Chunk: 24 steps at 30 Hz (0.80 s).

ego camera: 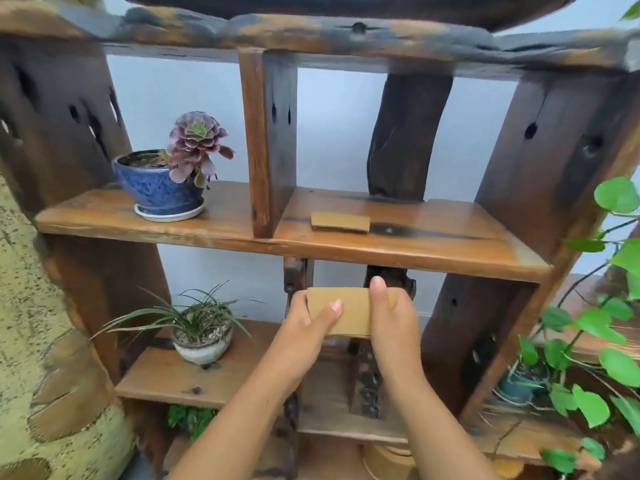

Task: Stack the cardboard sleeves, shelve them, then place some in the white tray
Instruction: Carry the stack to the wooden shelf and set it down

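Both hands raised before a rustic dark-wood shelf unit [415, 258], gripping a flat stack of cardboard sleeves [349, 311] between them at mid-frame, just below the front edge of the middle shelf. Left hand [308, 327] clamped on the stack's left end, thumb laid across the face; right hand [391, 317] clamped on the right end, thumb pointing up over the top edge. Held stack clear of every shelf, in the air in front of the lower compartment. Farther back, on the middle shelf's right compartment, a second cardboard sleeve [340, 221] lying flat beside a dark burn mark in the wood. In the left compartment of that shelf, a blue glazed pot [156, 181] on a white saucer, carrying a purple rosette succulent [197, 147] that leans right. On the lower shelf at left, a small white pot [202, 344] of thin grass-like leaves. At the far right edge, green heart-shaped vine leaves [602, 327] trailing down past the frame of the unit. At bottom, near the forearms, a tan round object partly hidden, too obscured to identify.
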Available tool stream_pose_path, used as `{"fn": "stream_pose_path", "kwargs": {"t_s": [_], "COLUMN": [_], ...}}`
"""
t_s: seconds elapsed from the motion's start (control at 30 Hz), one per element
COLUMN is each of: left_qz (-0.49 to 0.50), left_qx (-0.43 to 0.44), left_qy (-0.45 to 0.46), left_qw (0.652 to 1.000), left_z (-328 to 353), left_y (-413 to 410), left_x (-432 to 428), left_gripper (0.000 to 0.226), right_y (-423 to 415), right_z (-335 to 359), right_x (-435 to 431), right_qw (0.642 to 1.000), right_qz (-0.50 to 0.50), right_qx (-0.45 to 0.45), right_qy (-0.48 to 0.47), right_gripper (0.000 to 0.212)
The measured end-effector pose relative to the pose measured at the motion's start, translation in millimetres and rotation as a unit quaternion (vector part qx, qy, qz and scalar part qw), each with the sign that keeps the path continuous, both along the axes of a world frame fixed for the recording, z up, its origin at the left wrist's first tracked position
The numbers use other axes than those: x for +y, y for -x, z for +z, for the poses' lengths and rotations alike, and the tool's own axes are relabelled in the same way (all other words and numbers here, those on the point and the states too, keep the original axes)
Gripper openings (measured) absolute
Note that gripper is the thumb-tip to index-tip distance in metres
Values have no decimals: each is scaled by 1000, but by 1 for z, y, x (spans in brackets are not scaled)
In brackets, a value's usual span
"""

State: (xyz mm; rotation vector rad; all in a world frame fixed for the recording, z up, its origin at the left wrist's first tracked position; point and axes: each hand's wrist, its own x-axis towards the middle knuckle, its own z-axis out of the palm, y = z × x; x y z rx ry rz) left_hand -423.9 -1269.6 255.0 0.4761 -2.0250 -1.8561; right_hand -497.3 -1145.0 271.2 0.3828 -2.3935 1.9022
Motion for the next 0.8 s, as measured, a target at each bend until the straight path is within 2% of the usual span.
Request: {"fn": "stream_pose_path", "kwargs": {"t_s": [0.1,0.17,0.23,0.3,0.43,0.5,0.63,0.8], "left_qz": [-15,-26,-36,-29,-2,15,77,69], "left_qx": [38,70,96,100,46,4,-43,-103], "left_qy": [-48,-62,-65,-59,-50,-15,84,143], "left_qw": [998,995,993,993,998,1000,993,982], "left_z": [24,44,66,86,120,135,158,170], "left_y": [25,42,59,76,108,121,139,154], "left_x": [-27,-38,-44,-47,-58,-67,-78,-90], "left_gripper": [62,63,64,61,51,52,65,55], "right_y": [19,35,52,67,97,115,140,156], "right_z": [31,51,71,89,121,134,154,158], "right_x": [-14,-17,-19,-23,-35,-42,-55,-66], "right_qw": [993,984,976,975,984,985,983,979], "right_qz": [75,114,137,143,132,132,117,123], "right_qx": [-79,-112,-123,-117,-99,-100,-131,-165], "right_qy": [38,83,112,124,65,47,46,-2], "right_gripper": [44,51,63,60,32,23,48,46]}}
